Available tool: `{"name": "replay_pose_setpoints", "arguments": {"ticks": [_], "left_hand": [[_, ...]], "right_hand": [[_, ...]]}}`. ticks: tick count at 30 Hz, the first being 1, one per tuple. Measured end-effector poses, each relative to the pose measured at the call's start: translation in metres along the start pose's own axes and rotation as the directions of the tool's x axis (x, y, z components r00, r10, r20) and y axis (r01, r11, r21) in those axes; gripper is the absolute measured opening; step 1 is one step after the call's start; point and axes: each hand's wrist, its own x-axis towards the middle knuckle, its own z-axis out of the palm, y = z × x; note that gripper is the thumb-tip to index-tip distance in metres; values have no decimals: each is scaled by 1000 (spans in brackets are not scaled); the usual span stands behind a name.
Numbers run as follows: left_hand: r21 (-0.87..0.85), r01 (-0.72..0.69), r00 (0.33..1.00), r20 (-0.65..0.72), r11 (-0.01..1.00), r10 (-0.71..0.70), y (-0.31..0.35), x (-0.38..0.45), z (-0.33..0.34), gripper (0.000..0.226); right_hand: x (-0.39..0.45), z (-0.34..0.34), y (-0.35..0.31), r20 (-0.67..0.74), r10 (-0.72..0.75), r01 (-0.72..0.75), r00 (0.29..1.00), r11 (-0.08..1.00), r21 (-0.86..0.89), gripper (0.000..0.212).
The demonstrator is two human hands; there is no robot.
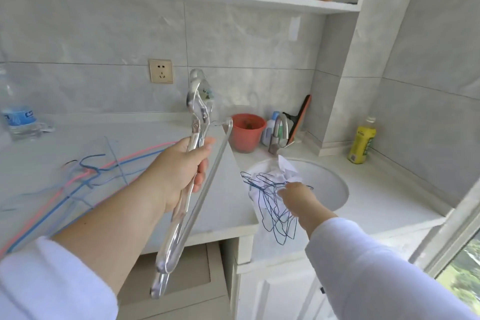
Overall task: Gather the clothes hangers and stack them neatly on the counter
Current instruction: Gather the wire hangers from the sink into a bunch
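A pale grey stone counter runs along the tiled wall, with a lower section on the right holding a round white basin. On the higher left part lie thin pink and blue wire clothes hangers in a loose spread, and a clear plastic water bottle with a blue label stands at the far left. Behind the basin stand a terracotta-coloured plastic pot and a metal tap. A yellow bottle stands at the right corner.
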Motion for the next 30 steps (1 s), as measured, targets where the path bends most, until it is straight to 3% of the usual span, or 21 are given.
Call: {"name": "replay_pose_setpoints", "arguments": {"ticks": [3, 5, 11, 16, 21, 25, 30], "left_hand": [[15, 26, 999, -44, 1000, -25, -5, 40, 22, 22], [26, 43, 996, -77, 999, -41, -11, 61, 34, 22], [-27, 93, 979, -177, 995, -97, -35, 108, 50, 11], [-43, 104, 974, -200, 994, -111, -40, 126, 47, 14], [-62, 123, 973, -187, 991, -132, -45, 134, 40, 14], [-31, 127, 971, -198, 991, -131, -51, 134, 35, 14], [-7, 124, 975, -183, 992, -123, -52, 132, 28, 14]], "right_hand": [[44, 4, 8, 70, -18, 26, 997, 994, -106, 16], [68, 8, 12, 96, 9, 3, 995, 992, -125, 43], [132, 47, 25, 246, 101, -47, 964, 975, -219, 86], [153, 85, 27, 257, 152, -54, 954, 934, -353, 98], [161, 100, 24, 183, 162, -83, 970, 924, -374, 65], [168, 107, 25, 217, 148, -59, 965, 928, -368, 61], [162, 92, 22, 119, 87, -50, 989, 957, -285, 44]]}}
